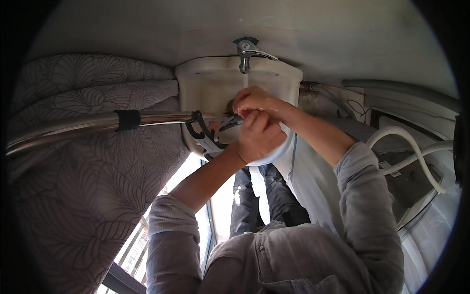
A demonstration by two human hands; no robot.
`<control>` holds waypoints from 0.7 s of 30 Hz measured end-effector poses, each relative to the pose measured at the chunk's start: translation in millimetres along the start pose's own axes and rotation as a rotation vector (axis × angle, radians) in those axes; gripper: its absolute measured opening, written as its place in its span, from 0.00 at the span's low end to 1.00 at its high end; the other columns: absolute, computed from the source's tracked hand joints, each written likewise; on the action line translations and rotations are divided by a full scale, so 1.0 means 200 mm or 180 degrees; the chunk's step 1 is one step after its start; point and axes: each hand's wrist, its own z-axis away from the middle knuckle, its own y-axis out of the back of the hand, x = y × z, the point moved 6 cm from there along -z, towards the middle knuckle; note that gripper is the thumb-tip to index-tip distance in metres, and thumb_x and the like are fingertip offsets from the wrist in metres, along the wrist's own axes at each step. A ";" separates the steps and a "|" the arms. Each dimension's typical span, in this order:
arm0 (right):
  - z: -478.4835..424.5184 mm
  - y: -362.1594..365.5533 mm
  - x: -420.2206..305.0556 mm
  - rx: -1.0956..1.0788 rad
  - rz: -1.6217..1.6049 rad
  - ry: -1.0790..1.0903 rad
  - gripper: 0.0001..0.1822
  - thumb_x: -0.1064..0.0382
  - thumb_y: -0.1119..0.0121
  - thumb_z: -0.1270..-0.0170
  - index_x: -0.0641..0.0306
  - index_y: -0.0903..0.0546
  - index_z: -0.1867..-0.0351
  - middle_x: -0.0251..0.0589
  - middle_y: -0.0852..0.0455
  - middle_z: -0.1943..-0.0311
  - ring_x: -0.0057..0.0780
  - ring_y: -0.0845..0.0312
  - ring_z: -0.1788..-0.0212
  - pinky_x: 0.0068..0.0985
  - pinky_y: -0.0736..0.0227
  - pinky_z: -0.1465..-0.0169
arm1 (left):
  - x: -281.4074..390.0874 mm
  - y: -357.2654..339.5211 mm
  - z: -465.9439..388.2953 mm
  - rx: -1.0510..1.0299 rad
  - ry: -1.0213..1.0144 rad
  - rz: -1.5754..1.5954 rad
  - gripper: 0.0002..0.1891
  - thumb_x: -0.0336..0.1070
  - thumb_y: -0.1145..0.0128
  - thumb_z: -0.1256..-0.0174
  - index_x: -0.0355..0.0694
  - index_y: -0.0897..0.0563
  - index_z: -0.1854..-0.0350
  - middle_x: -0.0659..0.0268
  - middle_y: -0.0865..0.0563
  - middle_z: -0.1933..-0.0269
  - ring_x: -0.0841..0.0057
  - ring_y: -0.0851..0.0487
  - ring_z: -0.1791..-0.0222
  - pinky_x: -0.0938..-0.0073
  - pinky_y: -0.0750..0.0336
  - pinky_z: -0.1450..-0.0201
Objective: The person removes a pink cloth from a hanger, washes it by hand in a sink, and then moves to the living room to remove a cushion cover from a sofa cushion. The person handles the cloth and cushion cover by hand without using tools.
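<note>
Both hands meet over a white ceramic washbasin [295, 75], below a chrome single-lever tap [245, 55] from which a stream of water runs. My right hand [255, 101] is bent over at the top, close under the water, its fingers curled downward. Just below and touching it is my left hand [261, 136], with its fingers curled in and its back towards the camera. Something reddish shows between the hands; whether it is a held object or skin cannot be told. Both hands look wet. The fingertips and palms are hidden.
A shiny metal pole [158, 117] with a black band reaches the basin from the left, near black and white plastic pieces [203, 137]. Leaf-patterned fabric [91, 183] hangs at left. At right are a white hose [411, 143] and a grey pipe [400, 88].
</note>
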 end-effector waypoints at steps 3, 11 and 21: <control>-0.03 0.14 0.08 0.0777 -0.0955 -0.0182 0.13 0.57 0.38 0.45 0.64 0.19 0.65 0.41 0.17 0.69 0.28 0.21 0.69 0.24 0.28 0.68 | -0.18 -0.04 0.00 0.0177 0.1100 0.0120 0.06 0.31 0.44 0.54 0.42 0.24 0.71 0.62 0.23 0.65 0.61 0.25 0.60 0.62 0.29 0.58; 0.07 0.25 0.14 0.1516 -0.1439 0.0066 0.18 0.60 0.35 0.44 0.61 0.22 0.52 0.40 0.18 0.60 0.29 0.20 0.59 0.25 0.23 0.62 | -0.87 -0.44 0.57 -0.0306 0.5259 0.1270 0.12 0.38 0.47 0.40 0.32 0.22 0.64 0.53 0.20 0.62 0.56 0.19 0.63 0.58 0.27 0.61; 0.14 0.36 0.37 0.2369 -0.1764 -0.0064 0.09 0.72 0.48 0.52 0.61 0.22 0.67 0.35 0.19 0.65 0.25 0.24 0.63 0.22 0.29 0.58 | -0.72 -0.68 0.66 0.1282 0.5538 0.3515 0.11 0.36 0.47 0.40 0.32 0.22 0.63 0.59 0.18 0.63 0.70 0.17 0.66 0.71 0.21 0.63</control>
